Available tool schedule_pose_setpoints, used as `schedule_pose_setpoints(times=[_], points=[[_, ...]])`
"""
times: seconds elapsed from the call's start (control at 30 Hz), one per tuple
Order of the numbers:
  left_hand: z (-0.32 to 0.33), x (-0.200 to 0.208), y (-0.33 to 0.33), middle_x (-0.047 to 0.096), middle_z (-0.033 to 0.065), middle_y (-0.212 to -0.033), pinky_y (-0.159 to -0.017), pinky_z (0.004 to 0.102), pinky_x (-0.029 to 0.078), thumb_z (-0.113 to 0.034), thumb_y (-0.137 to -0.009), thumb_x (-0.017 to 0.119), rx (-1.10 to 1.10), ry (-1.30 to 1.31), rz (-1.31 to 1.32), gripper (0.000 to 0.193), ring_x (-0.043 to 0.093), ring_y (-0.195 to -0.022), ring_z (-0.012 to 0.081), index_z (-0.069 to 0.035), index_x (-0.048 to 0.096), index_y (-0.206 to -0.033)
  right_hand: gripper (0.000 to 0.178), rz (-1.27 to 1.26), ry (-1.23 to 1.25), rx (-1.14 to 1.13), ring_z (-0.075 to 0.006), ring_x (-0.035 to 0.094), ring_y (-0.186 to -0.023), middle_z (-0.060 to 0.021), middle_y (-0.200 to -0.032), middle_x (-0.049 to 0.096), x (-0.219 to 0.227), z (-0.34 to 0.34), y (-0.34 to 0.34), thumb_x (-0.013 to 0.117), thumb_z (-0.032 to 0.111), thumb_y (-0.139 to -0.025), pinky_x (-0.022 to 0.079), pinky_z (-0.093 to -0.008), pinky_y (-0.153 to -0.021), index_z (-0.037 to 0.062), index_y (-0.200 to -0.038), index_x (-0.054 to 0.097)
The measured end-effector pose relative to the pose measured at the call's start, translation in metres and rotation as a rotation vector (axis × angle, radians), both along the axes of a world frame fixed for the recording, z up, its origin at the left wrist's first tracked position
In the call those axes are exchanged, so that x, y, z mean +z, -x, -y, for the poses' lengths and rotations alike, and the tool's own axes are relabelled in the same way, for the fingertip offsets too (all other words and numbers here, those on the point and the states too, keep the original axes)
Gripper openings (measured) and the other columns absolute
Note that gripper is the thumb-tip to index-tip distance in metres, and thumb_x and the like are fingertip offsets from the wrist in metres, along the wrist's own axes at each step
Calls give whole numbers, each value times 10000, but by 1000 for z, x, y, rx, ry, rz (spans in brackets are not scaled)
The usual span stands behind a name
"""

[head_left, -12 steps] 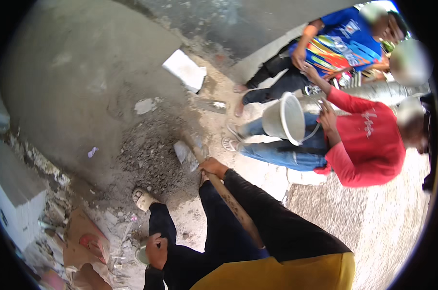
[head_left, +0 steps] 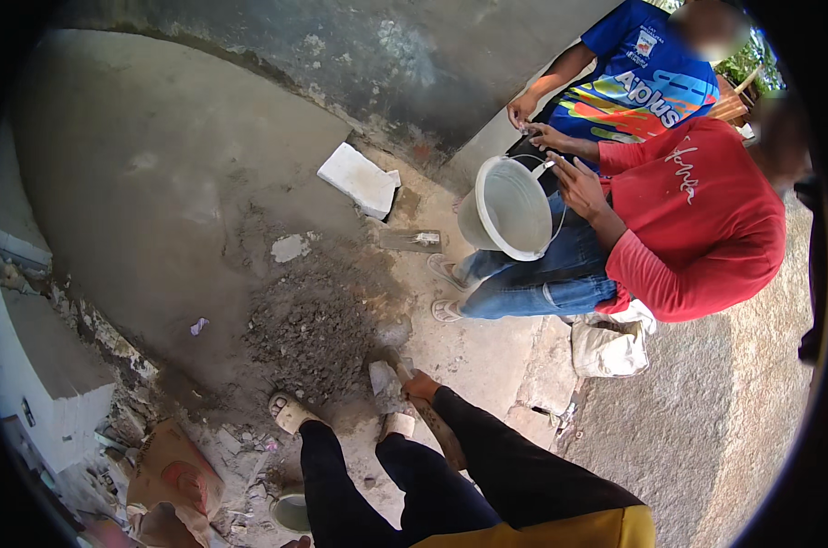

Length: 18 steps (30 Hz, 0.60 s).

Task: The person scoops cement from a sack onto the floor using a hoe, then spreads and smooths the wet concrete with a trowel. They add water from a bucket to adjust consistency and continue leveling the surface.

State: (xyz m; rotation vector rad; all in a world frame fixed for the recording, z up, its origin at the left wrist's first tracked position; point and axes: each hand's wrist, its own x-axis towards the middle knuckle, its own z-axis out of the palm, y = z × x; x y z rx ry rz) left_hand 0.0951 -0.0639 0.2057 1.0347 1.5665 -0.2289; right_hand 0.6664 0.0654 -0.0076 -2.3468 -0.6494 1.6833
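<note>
My right hand [head_left: 421, 385] is closed round the wooden handle of a hoe [head_left: 443, 437], close to its pale metal blade [head_left: 385, 387]. The blade hangs by my feet, at the near edge of a heap of dark, crumbly wet mortar [head_left: 309, 342]. Only a sliver of my left hand [head_left: 297, 542] shows at the lower edge, with its fingers hidden. A small pale bucket [head_left: 290, 513] stands beside it, partly hidden by my leg.
A person in a red shirt [head_left: 697, 228] stands at right, holding a pale bucket [head_left: 514, 210]. Another person in a blue shirt [head_left: 633, 82] stands behind. A white block [head_left: 359, 180] lies by the wall [head_left: 414, 55]. A torn brown paper bag [head_left: 178, 470] and rubble lie at lower left.
My right hand and the hoe have come down and nearer my body, off the heap. My left hand has dropped mostly out of view. The red-shirted person's bucket has shifted up and left.
</note>
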Motion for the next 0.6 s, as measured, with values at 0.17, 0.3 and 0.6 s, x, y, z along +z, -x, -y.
schedule_pose_setpoints(times=[0.17, 0.3, 0.6], points=[[25, 15, -63, 640, 176, -692, -657, 470, 457, -553, -986, 576, -99, -19, 121, 606, 586, -653, 317, 16, 661, -795, 705, -47, -2, 323, -381, 680, -1103, -333, -1234, 638, -2, 21, -34, 698, 347, -813, 541, -428, -941, -138, -1299, 538], [7, 36, -97, 702, 238, -807, -751, 491, 498, -548, -966, 602, -193, 112, -87, 597, 668, -802, 398, 34, 711, -892, 810, -50, 44, 167, -415, 635, -1187, -341, -1299, 605, 15, 24, -49, 688, 362, -797, 507, -423, -1006, -130, -1398, 458], [-15, 205, -132, 577, 197, -669, -642, 464, 444, -580, -979, 539, -364, -99, 323, 582, 604, -657, 381, -31, 644, -817, 1014, -424, 214, -20, -289, 695, -682, -203, -994, 662, 193, 53, -42, 679, 0, -836, 601, -423, -585, 81, -1605, 22]])
